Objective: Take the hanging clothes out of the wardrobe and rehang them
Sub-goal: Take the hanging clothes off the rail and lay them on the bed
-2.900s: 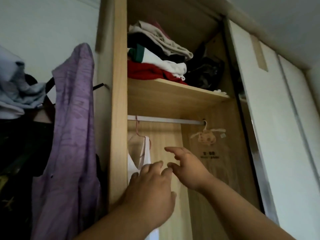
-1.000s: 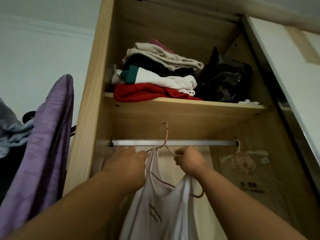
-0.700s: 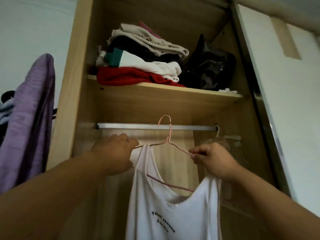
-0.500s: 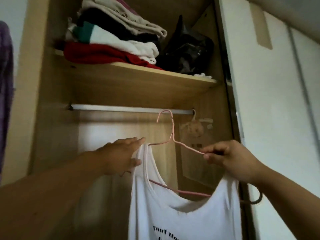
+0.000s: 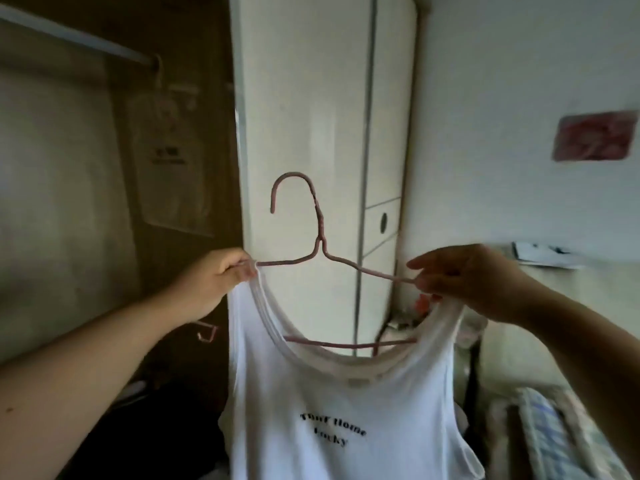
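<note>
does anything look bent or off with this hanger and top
The pink wire hanger looks bent: its neck is crooked, the arm toward the left hand runs nearly level, and the arm toward the right hand slopes down. The white top hangs on it with no visible damage.

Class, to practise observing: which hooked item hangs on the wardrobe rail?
The clear plastic bag; its hook sits over the metal rail, while the pink wire hanger is held away from it.
</note>
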`<action>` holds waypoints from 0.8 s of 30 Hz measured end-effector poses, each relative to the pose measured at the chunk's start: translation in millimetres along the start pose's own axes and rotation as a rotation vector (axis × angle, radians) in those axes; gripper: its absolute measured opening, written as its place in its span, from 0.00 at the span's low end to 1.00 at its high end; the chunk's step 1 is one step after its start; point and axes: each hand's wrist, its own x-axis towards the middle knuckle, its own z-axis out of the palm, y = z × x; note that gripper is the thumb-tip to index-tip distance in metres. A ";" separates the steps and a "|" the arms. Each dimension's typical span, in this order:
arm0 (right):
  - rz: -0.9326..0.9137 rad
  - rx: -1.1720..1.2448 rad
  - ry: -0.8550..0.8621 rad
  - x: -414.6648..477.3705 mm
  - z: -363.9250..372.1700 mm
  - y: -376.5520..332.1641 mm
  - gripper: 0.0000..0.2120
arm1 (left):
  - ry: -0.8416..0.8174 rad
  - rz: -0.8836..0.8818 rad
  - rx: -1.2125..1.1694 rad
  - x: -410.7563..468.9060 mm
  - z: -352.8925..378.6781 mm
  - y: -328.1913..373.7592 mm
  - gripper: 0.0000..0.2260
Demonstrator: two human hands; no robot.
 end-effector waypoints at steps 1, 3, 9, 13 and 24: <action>0.043 -0.046 0.020 -10.3 -6.6 15.4 0.10 | -0.022 0.006 -0.016 5.6 16.4 -1.6 0.08; 0.156 -0.115 0.054 -33.3 -22.3 51.1 0.07 | -0.056 0.028 -0.066 21.0 54.1 -4.3 0.08; 0.395 -0.160 0.140 -73.3 -47.1 117.6 0.04 | -0.119 0.123 -0.079 76.1 144.6 -4.1 0.06; 0.484 -0.223 0.226 -69.0 -43.9 151.5 0.08 | -0.190 0.213 -0.112 124.2 198.1 -2.9 0.13; 0.835 -0.197 0.303 -49.7 32.0 278.1 0.04 | -0.535 0.476 -0.112 263.5 365.2 -17.2 0.07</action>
